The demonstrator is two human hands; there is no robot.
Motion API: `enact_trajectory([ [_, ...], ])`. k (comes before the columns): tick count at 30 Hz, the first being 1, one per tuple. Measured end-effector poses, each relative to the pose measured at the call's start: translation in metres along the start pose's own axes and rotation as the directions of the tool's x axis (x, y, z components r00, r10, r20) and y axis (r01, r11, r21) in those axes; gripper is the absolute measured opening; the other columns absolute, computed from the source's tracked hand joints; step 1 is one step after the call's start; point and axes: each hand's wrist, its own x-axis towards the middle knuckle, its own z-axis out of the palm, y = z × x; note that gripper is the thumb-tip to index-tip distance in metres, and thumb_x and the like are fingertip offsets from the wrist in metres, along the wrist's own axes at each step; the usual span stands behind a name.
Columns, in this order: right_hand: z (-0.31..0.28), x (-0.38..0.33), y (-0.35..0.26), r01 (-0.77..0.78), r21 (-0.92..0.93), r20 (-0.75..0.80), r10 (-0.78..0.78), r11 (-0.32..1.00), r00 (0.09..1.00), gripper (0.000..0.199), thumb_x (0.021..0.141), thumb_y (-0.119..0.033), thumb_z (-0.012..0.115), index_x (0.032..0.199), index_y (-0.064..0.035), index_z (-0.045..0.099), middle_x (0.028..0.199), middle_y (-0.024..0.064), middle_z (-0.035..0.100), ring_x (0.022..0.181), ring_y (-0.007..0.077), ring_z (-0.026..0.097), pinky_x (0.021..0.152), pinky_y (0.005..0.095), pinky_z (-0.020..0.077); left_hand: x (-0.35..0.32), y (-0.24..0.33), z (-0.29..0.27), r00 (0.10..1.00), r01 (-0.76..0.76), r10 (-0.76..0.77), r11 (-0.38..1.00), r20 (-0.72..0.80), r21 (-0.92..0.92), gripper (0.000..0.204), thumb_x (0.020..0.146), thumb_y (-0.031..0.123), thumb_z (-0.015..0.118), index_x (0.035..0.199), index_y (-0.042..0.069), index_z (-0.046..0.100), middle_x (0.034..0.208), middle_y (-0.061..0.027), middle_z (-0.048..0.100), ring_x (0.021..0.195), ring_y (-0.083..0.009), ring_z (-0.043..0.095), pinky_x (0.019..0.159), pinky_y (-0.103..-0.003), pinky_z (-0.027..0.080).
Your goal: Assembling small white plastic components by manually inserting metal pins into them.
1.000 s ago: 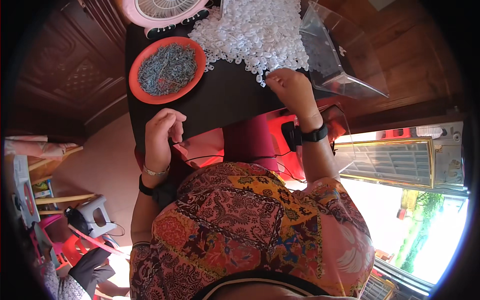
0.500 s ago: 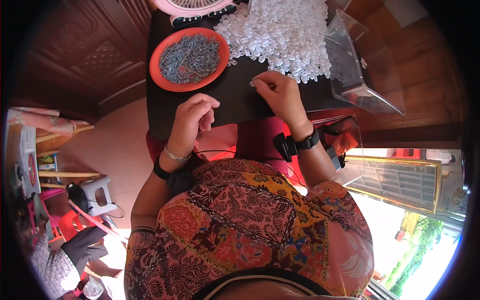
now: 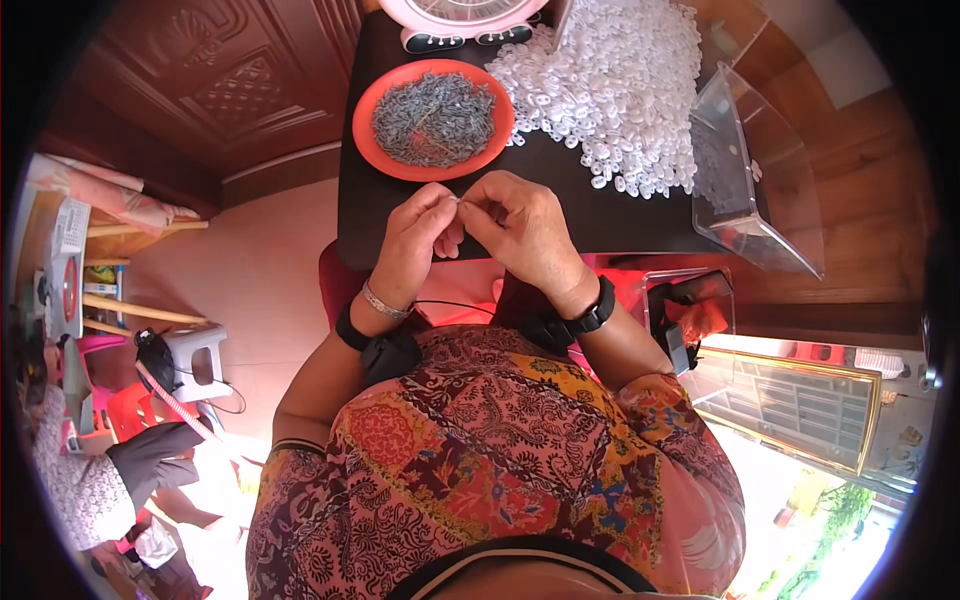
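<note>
My left hand (image 3: 412,240) and my right hand (image 3: 525,232) meet at the fingertips above the table's near edge. Both are closed in a pinch. A tiny pale piece (image 3: 458,199) shows where the fingers touch, most likely the small white plastic piece from my right fingertips; whatever else the left fingers hold is hidden. Just beyond my left hand sits a round orange-red plate (image 3: 365,135) filled with small grey screw-like pieces (image 3: 433,118). A large heap of small white oval plastic pieces with holes (image 3: 610,90) lies beyond my right hand.
The black table (image 3: 620,225) carries a pink fan (image 3: 450,15) at the back. A clear plastic box (image 3: 745,190) lies at the right. Under the table's right side is a clear bin (image 3: 690,315). A person (image 3: 100,490) and a grey stool (image 3: 195,360) are at the far left.
My right hand has moved left, away from the white heap, bringing a small white piece to my left hand. The left fingers have closed to meet it. The view has shifted slightly.
</note>
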Motion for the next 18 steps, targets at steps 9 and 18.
enact_trajectory([
  [9, 0.000, 0.060, 0.010, 0.246, -0.250, 0.221, -0.192, 0.936, 0.956, 0.013, 0.080, -0.015, 0.067, 0.089, -0.0057, 0.068, 0.080, 0.0087, 0.063, 0.070, 0.0259, 0.064, 0.062, 0.0329, 0.0496, -0.008, -0.002, -0.033, 0.996, 0.011, -0.017, 0.997, -0.091, -0.073, 0.018, 0.091, 0.021, 0.049, 0.081, 0.007, 0.051, 0.063, -0.0024, 0.051, 0.050, -0.0099, 0.046, 0.047, -0.023, 0.037],
  [18, 0.029, 0.095, 0.042, 0.440, -0.616, 0.358, -0.265, 0.654, 0.895, 0.009, 0.079, -0.016, 0.059, 0.079, -0.0095, 0.064, 0.079, 0.0095, 0.061, 0.076, 0.0285, 0.064, 0.065, 0.0412, 0.0518, -0.007, -0.001, -0.041, 0.996, 0.080, -0.083, 0.983, -0.012, -0.164, 0.015, 0.088, 0.019, 0.048, 0.079, 0.007, 0.048, 0.063, -0.0031, 0.048, 0.053, -0.0123, 0.046, 0.049, -0.024, 0.038],
])
